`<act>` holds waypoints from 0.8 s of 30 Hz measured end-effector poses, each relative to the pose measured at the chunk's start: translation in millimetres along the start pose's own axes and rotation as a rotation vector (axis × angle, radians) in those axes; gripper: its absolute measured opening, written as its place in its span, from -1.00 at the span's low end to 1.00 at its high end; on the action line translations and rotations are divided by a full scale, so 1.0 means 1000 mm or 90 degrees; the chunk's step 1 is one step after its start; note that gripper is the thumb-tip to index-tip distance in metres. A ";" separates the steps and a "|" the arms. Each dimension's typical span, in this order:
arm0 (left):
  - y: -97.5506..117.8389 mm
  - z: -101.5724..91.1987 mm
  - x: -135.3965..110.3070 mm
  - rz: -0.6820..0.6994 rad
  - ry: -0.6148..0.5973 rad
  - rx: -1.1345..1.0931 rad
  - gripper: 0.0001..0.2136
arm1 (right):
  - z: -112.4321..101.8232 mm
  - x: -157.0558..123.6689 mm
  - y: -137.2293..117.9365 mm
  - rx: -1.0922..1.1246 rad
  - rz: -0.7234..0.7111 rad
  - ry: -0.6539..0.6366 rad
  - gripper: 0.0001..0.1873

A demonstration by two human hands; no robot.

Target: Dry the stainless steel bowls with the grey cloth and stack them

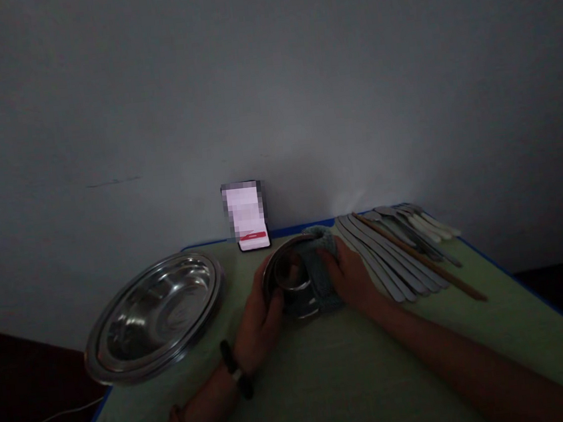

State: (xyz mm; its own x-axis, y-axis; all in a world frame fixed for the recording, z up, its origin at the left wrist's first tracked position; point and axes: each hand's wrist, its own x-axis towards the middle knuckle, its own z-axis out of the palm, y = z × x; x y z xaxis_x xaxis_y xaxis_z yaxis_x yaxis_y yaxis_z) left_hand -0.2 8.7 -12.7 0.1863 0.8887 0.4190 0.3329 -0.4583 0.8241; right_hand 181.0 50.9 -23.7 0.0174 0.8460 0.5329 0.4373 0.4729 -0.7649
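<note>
Small steel bowl [298, 302] between both hands, tilted, hollow facing the camera; hard to tell in the dim light if resting on the pale green table [330, 387] or lifted off. Left hand [260, 320] grasping the bowl by its left side, thumb over the rim. Right hand [351, 271] at the bowl's right, clasping a grey-blue cloth [322, 282] folded over the rim and against the inner wall.

For a good wipe, probably best to hold the left grip firm, press the cloth flat with the fingers, follow the curve outward from the base, and turn the bowl little by little rather than twist the right wrist.

Mind the right of the bowl: a fan of flat steel cutlery [390, 260], likely table knives, near ends close to the right wrist; beyond, a long wooden stick [421, 254] and some pale-handled cutlery [434, 225]. Just behind the bowl, slightly left, a lit phone [248, 208] propped against the wall [270, 105], easy to knock with a wide sweep. Left of the bowl, apart from it, seemingly nested steel basins [101, 367], a limit on left-elbow room.
</note>
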 end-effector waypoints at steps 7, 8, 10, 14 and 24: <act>0.002 0.005 -0.003 -0.002 0.071 0.007 -0.48 | 0.017 -0.012 -0.010 0.102 0.156 0.014 -0.76; 0.002 0.005 -0.002 -0.017 0.059 -0.005 -0.46 | 0.018 -0.013 -0.009 0.105 0.169 0.012 -0.75; 0.002 0.004 -0.001 -0.045 0.044 -0.036 -0.46 | 0.018 -0.014 -0.006 0.102 0.169 0.009 -0.75; 0.004 -0.002 0.003 -0.109 0.040 -0.084 -0.59 | 0.011 -0.009 -0.001 0.054 0.132 -0.011 -0.80; 0.001 -0.002 0.003 -0.056 0.037 0.094 -0.63 | -0.002 0.003 0.010 0.009 0.066 -0.045 -0.84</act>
State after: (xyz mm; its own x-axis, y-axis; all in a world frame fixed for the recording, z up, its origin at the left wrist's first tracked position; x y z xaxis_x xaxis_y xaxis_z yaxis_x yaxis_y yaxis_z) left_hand -1.4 10.9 -10.4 0.0976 0.9229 0.3725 0.4791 -0.3716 0.7952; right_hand 187.5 57.9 -29.3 -0.0011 0.9055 0.4243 0.4241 0.3847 -0.8198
